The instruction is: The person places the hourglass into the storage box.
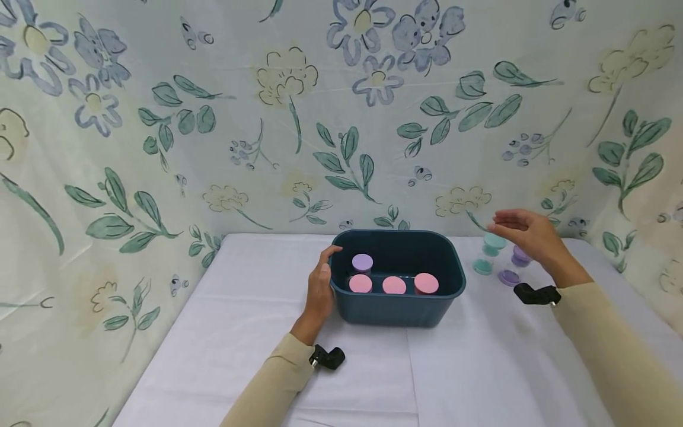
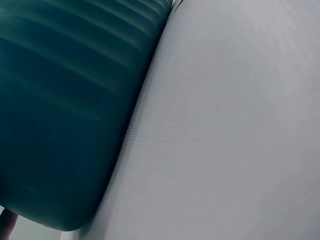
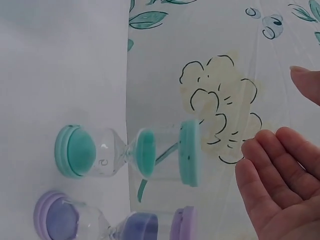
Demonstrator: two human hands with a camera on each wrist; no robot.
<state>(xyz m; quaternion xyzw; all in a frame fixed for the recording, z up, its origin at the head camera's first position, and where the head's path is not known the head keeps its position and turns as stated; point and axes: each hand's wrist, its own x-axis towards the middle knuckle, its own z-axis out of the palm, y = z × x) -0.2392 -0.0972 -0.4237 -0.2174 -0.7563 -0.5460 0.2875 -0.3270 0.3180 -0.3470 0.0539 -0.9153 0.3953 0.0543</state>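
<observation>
A dark teal plastic bin [image 1: 395,311] stands on the white cloth, and my left hand [image 1: 319,290] grips its left rim. Inside it are a purple-capped sand timer [image 1: 362,263] and several pink round caps [image 1: 394,285]; what lies under the caps is mostly hidden. To the bin's right, a mint-green sand timer [image 3: 142,152] and a purple sand timer [image 3: 142,225] stand upright side by side. My right hand [image 1: 525,234] is raised just above these two, holding nothing. In the right wrist view, its fingers [image 3: 265,185] are extended and apart from the timers. The bin's ribbed side [image 2: 65,100] fills the left of the left wrist view.
A white cloth [image 1: 256,284] covers the table, with fold lines near the front. Behind the table hangs a floral curtain [image 1: 299,172], close to the bin and the timers. Each wrist carries a small black camera [image 1: 328,357].
</observation>
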